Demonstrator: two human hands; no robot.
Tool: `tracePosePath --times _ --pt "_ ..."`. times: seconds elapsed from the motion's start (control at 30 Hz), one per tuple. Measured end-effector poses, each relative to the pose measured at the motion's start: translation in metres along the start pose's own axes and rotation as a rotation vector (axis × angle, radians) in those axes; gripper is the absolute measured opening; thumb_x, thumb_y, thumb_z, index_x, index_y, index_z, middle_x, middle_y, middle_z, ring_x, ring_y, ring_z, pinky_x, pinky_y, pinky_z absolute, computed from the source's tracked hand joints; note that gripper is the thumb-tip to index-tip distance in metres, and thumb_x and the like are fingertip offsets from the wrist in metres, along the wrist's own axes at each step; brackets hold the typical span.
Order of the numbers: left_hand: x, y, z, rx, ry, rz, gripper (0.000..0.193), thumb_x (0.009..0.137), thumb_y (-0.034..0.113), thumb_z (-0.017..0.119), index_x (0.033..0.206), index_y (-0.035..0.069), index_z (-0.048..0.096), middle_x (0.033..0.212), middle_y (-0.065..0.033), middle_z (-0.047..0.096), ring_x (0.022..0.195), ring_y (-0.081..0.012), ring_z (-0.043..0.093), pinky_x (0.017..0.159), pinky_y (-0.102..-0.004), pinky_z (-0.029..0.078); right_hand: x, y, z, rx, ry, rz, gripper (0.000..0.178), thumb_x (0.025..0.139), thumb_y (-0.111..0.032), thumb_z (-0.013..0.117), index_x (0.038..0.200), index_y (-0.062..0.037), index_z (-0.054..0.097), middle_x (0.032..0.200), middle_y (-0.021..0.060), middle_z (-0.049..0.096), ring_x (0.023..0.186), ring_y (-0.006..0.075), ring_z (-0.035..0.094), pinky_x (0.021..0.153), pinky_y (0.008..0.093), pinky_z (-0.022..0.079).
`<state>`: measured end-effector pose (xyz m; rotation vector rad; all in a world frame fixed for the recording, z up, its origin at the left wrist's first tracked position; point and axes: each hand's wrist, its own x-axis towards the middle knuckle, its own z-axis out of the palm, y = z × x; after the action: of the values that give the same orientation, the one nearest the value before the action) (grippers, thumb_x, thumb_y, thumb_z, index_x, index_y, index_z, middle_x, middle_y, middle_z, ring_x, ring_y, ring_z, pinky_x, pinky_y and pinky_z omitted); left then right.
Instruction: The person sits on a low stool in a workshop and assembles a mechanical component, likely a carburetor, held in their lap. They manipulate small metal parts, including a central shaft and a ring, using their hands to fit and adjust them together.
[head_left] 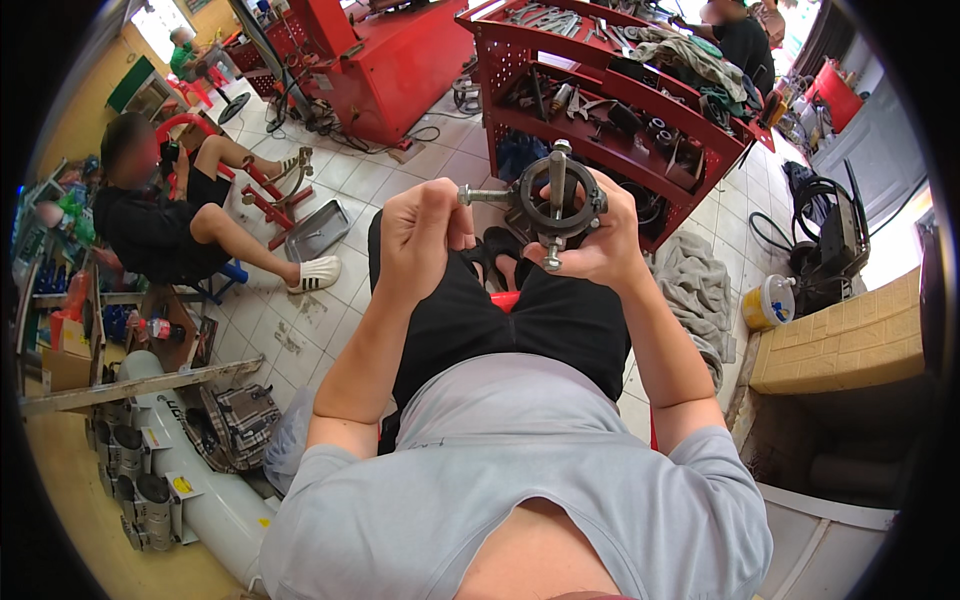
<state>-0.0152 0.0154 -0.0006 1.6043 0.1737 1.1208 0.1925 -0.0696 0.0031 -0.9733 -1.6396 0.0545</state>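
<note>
Up over the knees, the metal ring sits between both hands: the right hand grasps its near right side, while the left hand curls against its left bolt, whether gripping I can't tell.

The gap between the left hand and the right hand is bridged by a dark metal ring with protruding steel bolts. Beyond it, forward passage is blocked by a red perforated metal tool cart. Free room is left over the white tiled floor to the left, bounded by a grey rectangular tray; below, the way is obstructed by black-trousered thighs.
</note>
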Motion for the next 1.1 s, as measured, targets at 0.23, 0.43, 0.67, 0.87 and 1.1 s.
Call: tracePosePath --times 0.23,0.43,0.67,0.87,1.1 --pt "0.002 0.004 0.006 0.06 -0.048 0.083 0.036 0.101 0.036 0.049 0.103 0.001 0.056 0.069 0.001 0.052 0.058 -0.0051 0.052 0.054 -0.0176 0.038 0.001 -0.001 -0.001 -0.001 0.002 -0.007 0.043 0.047 -0.016 0.081 0.084 -0.0021 0.064 0.069 0.0045 0.05 0.06 0.0175 0.047 0.054 0.0291 0.041" --pt "0.004 0.01 0.016 -0.058 0.067 0.067 0.037 0.101 0.037 0.048 0.096 0.002 0.055 0.063 0.0006 0.051 0.058 -0.0053 0.051 0.053 -0.0192 0.038 0.0 0.003 -0.001 -0.028 -0.001 -0.026 0.045 0.046 -0.018 0.082 0.084 -0.0022 0.064 0.068 0.0042 0.048 0.059 0.0173 0.045 0.052 0.0298 0.038" --pt "0.004 -0.005 -0.001 -0.045 -0.089 0.033 0.03 0.102 0.032 0.043 0.103 0.002 0.05 0.065 0.0001 0.051 0.058 -0.0067 0.05 0.056 -0.021 0.039 0.002 0.002 -0.003 -0.062 -0.026 -0.057 0.045 0.047 -0.019 0.083 0.084 -0.002 0.064 0.066 0.0044 0.046 0.057 0.0183 0.043 0.051 0.0308 0.036" --pt "0.003 -0.003 0.004 -0.032 -0.069 0.046 0.042 0.101 0.042 0.043 0.107 0.001 0.048 0.068 -0.0006 0.052 0.06 -0.0065 0.051 0.055 -0.0201 0.037 0.005 -0.005 -0.009 -0.16 -0.03 -0.092 0.049 0.047 -0.023 0.085 0.087 -0.002 0.065 0.066 0.0051 0.047 0.056 0.0199 0.046 0.052 0.0315 0.037" --pt "0.003 0.006 0.017 0.022 0.021 0.088 0.049 0.098 0.05 0.046 0.099 0.001 0.049 0.067 -0.002 0.048 0.06 -0.0085 0.049 0.055 -0.0215 0.042 0.007 -0.012 -0.011 -0.214 -0.021 -0.139 0.051 0.047 -0.024 0.086 0.088 -0.0025 0.065 0.067 0.0058 0.049 0.057 0.0215 0.049 0.052 0.0324 0.04"
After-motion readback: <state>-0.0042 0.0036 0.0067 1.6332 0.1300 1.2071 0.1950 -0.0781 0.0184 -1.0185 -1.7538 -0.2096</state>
